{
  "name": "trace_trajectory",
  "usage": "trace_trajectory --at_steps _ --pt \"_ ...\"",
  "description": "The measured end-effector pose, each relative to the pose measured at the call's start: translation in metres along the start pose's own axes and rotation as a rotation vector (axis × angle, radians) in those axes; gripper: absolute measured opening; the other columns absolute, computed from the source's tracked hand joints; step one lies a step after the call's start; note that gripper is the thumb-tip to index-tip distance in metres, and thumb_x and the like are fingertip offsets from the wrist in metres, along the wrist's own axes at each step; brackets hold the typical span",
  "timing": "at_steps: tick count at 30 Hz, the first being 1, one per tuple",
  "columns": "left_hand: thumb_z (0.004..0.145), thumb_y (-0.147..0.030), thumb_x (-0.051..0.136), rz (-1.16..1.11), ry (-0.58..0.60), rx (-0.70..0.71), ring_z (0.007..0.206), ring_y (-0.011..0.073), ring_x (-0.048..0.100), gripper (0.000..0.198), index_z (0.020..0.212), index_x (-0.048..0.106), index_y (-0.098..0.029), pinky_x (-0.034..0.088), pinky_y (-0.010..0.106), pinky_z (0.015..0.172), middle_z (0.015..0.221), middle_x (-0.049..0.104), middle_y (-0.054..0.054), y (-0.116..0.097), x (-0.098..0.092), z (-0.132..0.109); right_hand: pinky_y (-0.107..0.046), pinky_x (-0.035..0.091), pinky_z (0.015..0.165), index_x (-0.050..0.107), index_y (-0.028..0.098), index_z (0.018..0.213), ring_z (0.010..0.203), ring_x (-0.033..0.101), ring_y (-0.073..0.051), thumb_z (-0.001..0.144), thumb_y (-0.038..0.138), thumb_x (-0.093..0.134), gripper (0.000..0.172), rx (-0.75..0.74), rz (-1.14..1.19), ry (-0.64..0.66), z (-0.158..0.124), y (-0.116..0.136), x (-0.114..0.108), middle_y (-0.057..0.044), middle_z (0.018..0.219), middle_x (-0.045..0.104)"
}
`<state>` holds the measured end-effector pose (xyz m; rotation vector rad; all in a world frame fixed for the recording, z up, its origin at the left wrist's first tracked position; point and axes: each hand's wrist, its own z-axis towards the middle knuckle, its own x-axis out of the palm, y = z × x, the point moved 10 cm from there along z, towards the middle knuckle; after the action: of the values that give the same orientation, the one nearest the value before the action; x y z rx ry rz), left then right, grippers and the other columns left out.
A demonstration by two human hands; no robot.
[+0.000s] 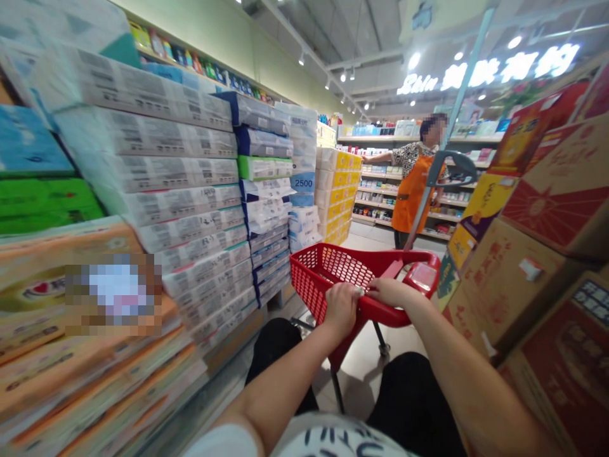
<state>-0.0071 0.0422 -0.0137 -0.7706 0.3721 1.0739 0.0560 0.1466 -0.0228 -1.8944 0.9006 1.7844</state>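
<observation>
Red plastic basket trolley (328,270) stands just ahead of us, its near rim under our fingers. Our left hand (341,309) curls its fingers shut over that rim. Our right hand (394,292) lies on the rim just beside the left, and we cannot tell whether its fingers clamp. Left of the fingers rise stacked tissue packs (190,209), right of them cardboard boxes (547,209). Beyond the fingers a person in an orange apron (413,190) reaches towards shelves (371,206).
</observation>
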Motion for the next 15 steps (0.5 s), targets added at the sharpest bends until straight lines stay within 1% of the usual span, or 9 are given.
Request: trace_trajectory --at_steps 1,2,4,6,10,11,13,14,15 --pt "0.094 -0.026 0.031 0.009 -0.001 -0.015 0.100 0.0200 0.048 0.026 0.096 0.056 -0.021 0.037 0.039 0.088 0.100 0.060 0.005 0.001 0.001 0.001 -0.029 0.043 0.080 0.067 0.018 0.097 0.091 0.062 -0.022 0.085 0.034 0.046 0.029 0.000 -0.001 0.004 0.000 -0.001 0.001 -0.010 0.099 0.069" --pt "0.094 -0.025 0.031 0.006 0.005 0.001 0.099 0.0196 0.048 0.026 0.096 0.056 -0.021 0.037 0.039 0.087 0.100 0.059 0.005 -0.001 0.002 0.001 -0.029 0.043 0.080 0.067 0.018 0.098 0.091 0.062 -0.021 0.084 0.032 0.046 0.029 -0.002 -0.002 0.005 0.001 -0.001 0.001 -0.010 0.100 0.069" --pt "0.094 -0.026 0.031 -0.015 0.026 0.073 0.098 0.0191 0.048 0.025 0.096 0.056 -0.020 0.037 0.038 0.088 0.100 0.059 0.006 -0.009 0.005 0.002 -0.029 0.042 0.080 0.067 0.018 0.099 0.091 0.062 -0.021 0.084 0.029 0.046 0.028 -0.005 -0.003 -0.001 0.001 -0.003 0.001 -0.010 0.101 0.068" --pt "0.094 -0.026 0.030 -0.028 0.049 0.102 0.094 0.0186 0.049 0.026 0.095 0.056 -0.020 0.038 0.037 0.086 0.097 0.059 0.006 -0.012 0.007 0.004 -0.028 0.043 0.079 0.066 0.018 0.100 0.090 0.062 -0.021 0.084 0.026 0.045 0.027 -0.008 -0.012 -0.006 0.000 -0.004 0.000 -0.010 0.101 0.068" --pt "0.095 -0.024 0.027 -0.029 0.060 0.058 0.087 0.0180 0.050 0.030 0.091 0.056 -0.019 0.039 0.035 0.083 0.090 0.059 0.005 -0.012 0.008 0.009 -0.026 0.044 0.074 0.067 0.017 0.099 0.084 0.064 -0.020 0.083 0.017 0.044 0.027 0.004 -0.049 0.003 0.001 -0.005 0.000 -0.010 0.095 0.070" --pt "0.095 -0.023 0.027 -0.036 0.057 0.066 0.087 0.0181 0.050 0.029 0.091 0.056 -0.018 0.039 0.036 0.083 0.091 0.059 0.006 -0.016 0.008 0.009 -0.026 0.045 0.074 0.067 0.017 0.099 0.084 0.064 -0.020 0.082 0.014 0.046 0.027 0.005 -0.066 0.000 0.002 -0.004 0.000 -0.010 0.095 0.070" --pt "0.094 -0.023 0.030 -0.053 0.060 0.117 0.090 0.0185 0.050 0.027 0.092 0.056 -0.018 0.039 0.036 0.084 0.093 0.059 0.006 -0.032 0.007 0.008 -0.027 0.045 0.075 0.067 0.016 0.100 0.085 0.064 -0.021 0.079 0.011 0.048 0.029 0.011 -0.109 -0.020 0.003 -0.003 -0.002 -0.011 0.095 0.070" --pt "0.094 -0.024 0.031 -0.059 0.066 0.148 0.090 0.0187 0.050 0.026 0.092 0.056 -0.019 0.039 0.037 0.085 0.094 0.059 0.006 -0.040 0.008 0.007 -0.027 0.046 0.075 0.067 0.016 0.101 0.085 0.065 -0.021 0.078 0.010 0.048 0.030 0.021 -0.123 -0.042 0.004 -0.003 -0.005 -0.011 0.094 0.070" --pt "0.094 -0.025 0.032 -0.061 0.072 0.172 0.091 0.0190 0.050 0.025 0.092 0.056 -0.018 0.039 0.037 0.084 0.093 0.059 0.007 -0.048 0.008 0.006 -0.027 0.046 0.075 0.067 0.016 0.103 0.085 0.065 -0.021 0.079 0.010 0.047 0.031 0.024 -0.115 -0.091 0.002 -0.003 -0.011 -0.011 0.095 0.070"
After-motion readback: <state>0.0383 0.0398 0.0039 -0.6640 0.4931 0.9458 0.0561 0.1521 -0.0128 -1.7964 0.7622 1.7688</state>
